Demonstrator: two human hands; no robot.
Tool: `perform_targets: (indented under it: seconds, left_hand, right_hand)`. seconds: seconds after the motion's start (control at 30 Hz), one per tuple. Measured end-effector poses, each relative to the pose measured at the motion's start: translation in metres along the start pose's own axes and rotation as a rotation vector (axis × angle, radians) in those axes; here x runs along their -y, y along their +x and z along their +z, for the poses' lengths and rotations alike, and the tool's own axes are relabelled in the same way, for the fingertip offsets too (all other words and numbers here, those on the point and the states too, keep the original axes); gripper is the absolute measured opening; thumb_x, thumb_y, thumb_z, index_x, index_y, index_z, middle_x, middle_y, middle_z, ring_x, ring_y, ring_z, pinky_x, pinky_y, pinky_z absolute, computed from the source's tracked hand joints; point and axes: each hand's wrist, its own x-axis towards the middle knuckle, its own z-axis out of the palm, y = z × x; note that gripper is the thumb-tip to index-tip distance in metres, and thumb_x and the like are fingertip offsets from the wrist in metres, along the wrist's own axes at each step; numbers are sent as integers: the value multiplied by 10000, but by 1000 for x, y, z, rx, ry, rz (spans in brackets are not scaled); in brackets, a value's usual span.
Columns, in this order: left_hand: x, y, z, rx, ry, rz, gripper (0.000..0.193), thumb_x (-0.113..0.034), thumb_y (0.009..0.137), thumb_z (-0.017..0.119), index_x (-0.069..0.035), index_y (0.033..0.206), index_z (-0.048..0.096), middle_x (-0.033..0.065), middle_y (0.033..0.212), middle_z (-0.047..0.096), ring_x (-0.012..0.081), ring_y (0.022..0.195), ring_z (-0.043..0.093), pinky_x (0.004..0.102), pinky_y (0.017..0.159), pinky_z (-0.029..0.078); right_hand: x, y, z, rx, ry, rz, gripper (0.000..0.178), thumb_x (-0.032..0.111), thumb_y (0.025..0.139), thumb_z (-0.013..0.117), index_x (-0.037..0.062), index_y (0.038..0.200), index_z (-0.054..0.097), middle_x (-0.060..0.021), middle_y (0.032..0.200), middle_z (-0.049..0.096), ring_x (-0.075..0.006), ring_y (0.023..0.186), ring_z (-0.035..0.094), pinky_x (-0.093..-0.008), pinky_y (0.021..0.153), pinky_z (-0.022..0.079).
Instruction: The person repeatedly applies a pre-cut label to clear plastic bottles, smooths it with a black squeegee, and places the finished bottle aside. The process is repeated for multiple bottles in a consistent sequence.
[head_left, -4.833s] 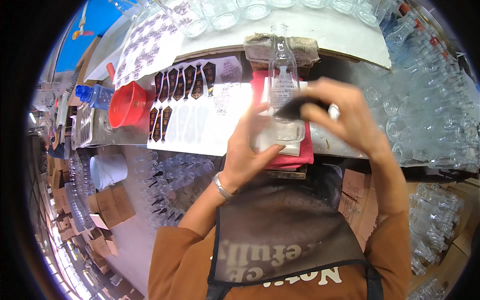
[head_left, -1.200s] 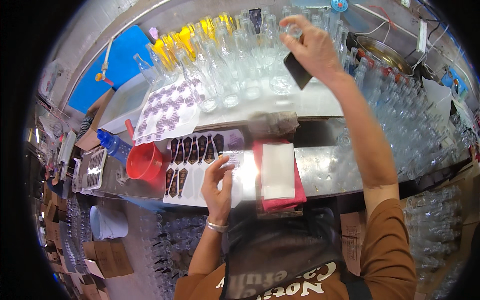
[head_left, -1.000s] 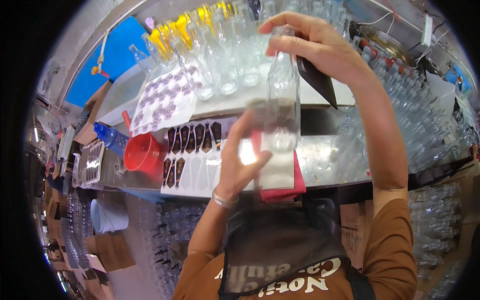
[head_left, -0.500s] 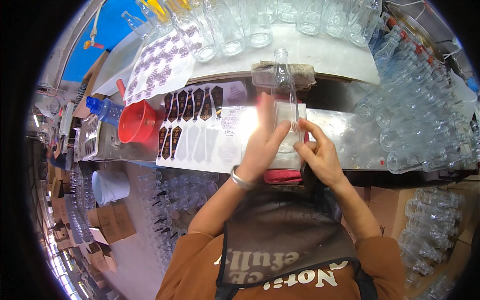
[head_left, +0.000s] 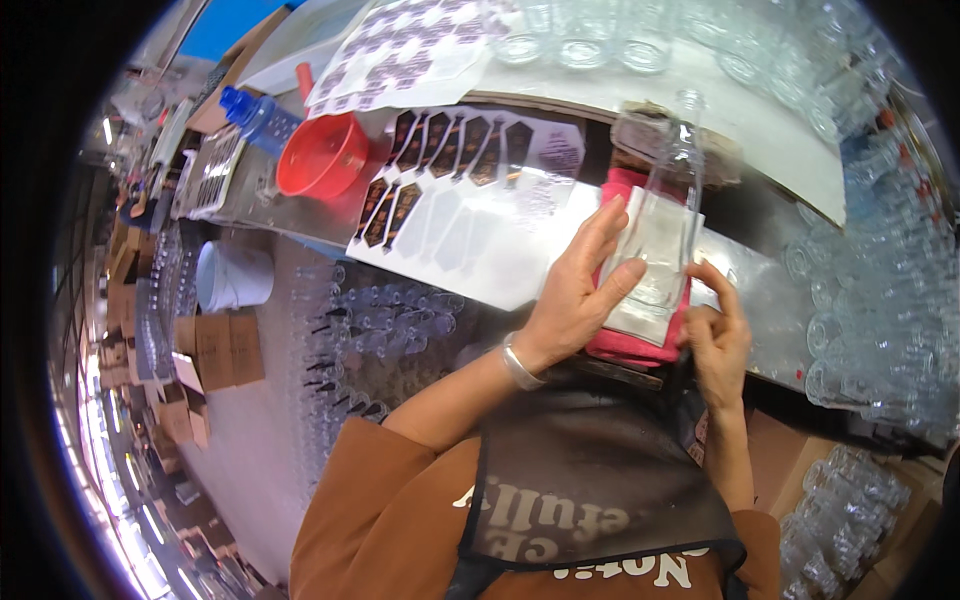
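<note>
A clear glass bottle (head_left: 668, 215) lies on its back, its base toward me and its neck on a cloth-wrapped block (head_left: 728, 163). Beneath it are a white pad (head_left: 640, 322) and a pink cloth (head_left: 612, 345). My left hand (head_left: 580, 290) rests along the bottle's left side with fingers stretched out, thumb by the lower body. My right hand (head_left: 718, 330) is at the right side, its bent index fingertip close to the glass and the other fingers curled in. Something dark shows under those fingers; its kind is unclear. A sheet of dark bottle-shaped labels (head_left: 480, 265) lies left of the bottle, some spaces bare.
A red plastic bowl (head_left: 322, 158) and a blue bottle (head_left: 262, 122) stand to the left. Clear bottles (head_left: 585, 45) line the raised white shelf (head_left: 770, 150); more are stacked at the right (head_left: 860, 340). A white bucket (head_left: 235, 275) and cardboard boxes (head_left: 220, 350) sit on the floor.
The whole view has turned and shifted, so the bench now slants. My right hand has drawn back slightly from the bottle and its fingers are more curled. My left hand stays beside the bottle.
</note>
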Motion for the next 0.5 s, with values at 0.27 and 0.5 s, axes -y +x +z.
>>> perform_targets:
  seconds: [0.27,0.5]
  left_hand:
    - [37,-14,-100,-165,955,182,439,-130,885,686,42,1278,590,230,1343,585,390,1256,545,442,1064,430]
    - [41,4,-140,-272,1200,172,462,-166,892,692,52,1286,589,221,1371,572,375,1255,549,431,1051,436]
  right_hand:
    - [-22,2,-35,-111,63,26,316,121,1015,576,-41,1286,579,-118,1111,693,-50,643,522,-200,578,449]
    - [-13,7,-20,-98,-36,-45,265,110,1016,576,-45,1229,606,-99,992,710,-51,655,533,-193,569,431]
